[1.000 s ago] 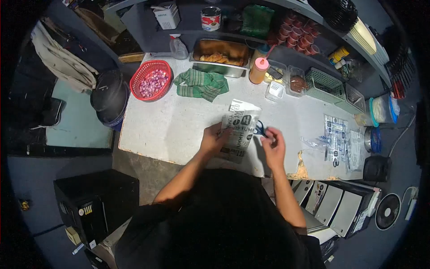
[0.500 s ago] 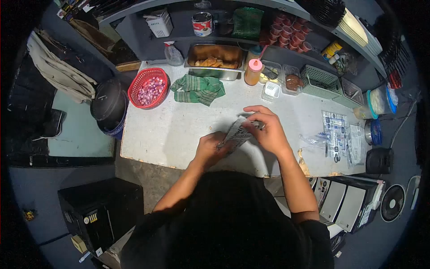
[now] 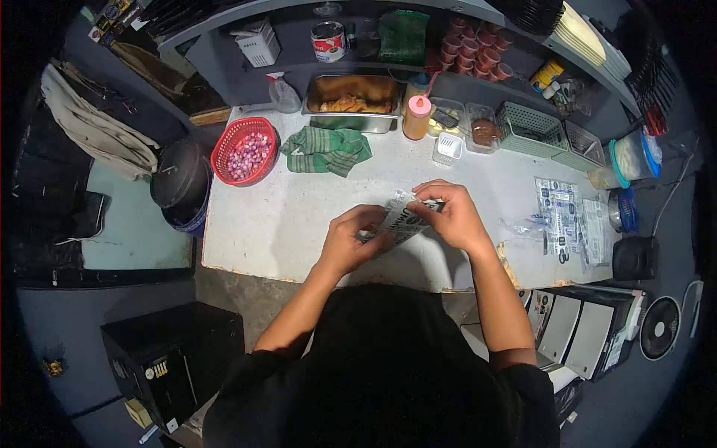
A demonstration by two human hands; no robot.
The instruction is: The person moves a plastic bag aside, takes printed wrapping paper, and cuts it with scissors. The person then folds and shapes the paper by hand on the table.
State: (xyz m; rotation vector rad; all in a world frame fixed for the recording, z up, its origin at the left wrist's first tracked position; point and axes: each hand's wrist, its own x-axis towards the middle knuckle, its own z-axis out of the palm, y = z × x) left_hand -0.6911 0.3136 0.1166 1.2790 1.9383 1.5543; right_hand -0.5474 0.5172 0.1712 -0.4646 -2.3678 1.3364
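Head view: packet (image 3: 404,219) partly behind fingers (image 3: 442,193)

Near the view's centre, a pale, dark-lettered wrapper (image 3: 400,216), partly hidden, slants from eight o'clock toward two o'clock.

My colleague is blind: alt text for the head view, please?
Left hand and right hand hold a pale, black-printed packet over a white worktop. Beyond are a red plastic basket of chopped purple onion, a crumpled green cloth and a steel pan.
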